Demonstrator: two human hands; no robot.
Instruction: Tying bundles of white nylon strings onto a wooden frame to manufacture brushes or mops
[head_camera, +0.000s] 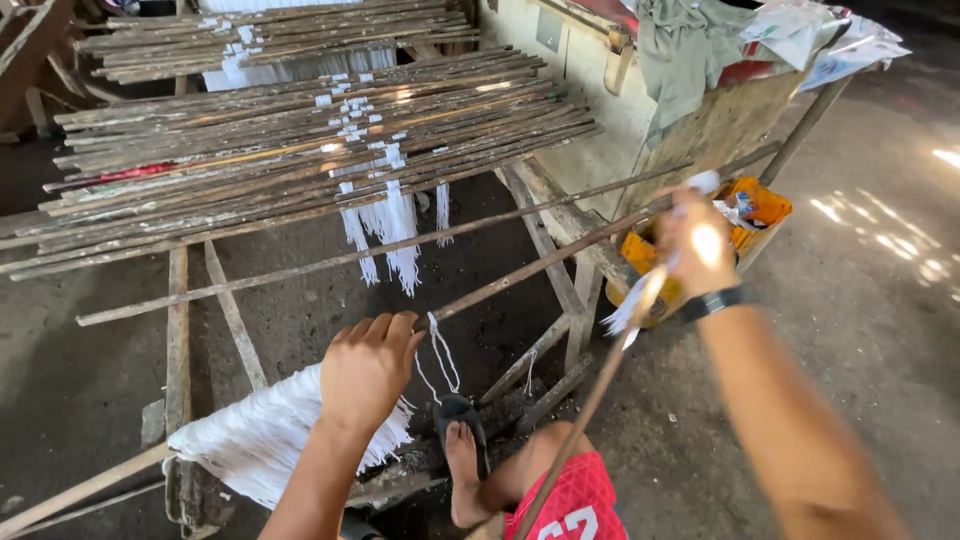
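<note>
My left hand (368, 372) hovers palm down, fingers curled, over a bundle of white threads (262, 432) at the low end of a long thin stick (540, 264). A white string loop (442, 352) hangs off that end beside my fingertips; whether they grip it is unclear. My right hand (700, 246), blurred and wearing a dark wristband, is closed on a second thin stick (590, 400) that runs down to my knee. A tuft of white thread (628, 312) sits just below the fist.
A wooden rack (178, 330) carries many sticks (300, 140) with white threads (392, 232) hanging. At right a wooden cart (700, 130) holds a green cloth (685, 50), with a yellow-orange bag (760, 205) under it. My foot in a black sandal (462, 455) rests below.
</note>
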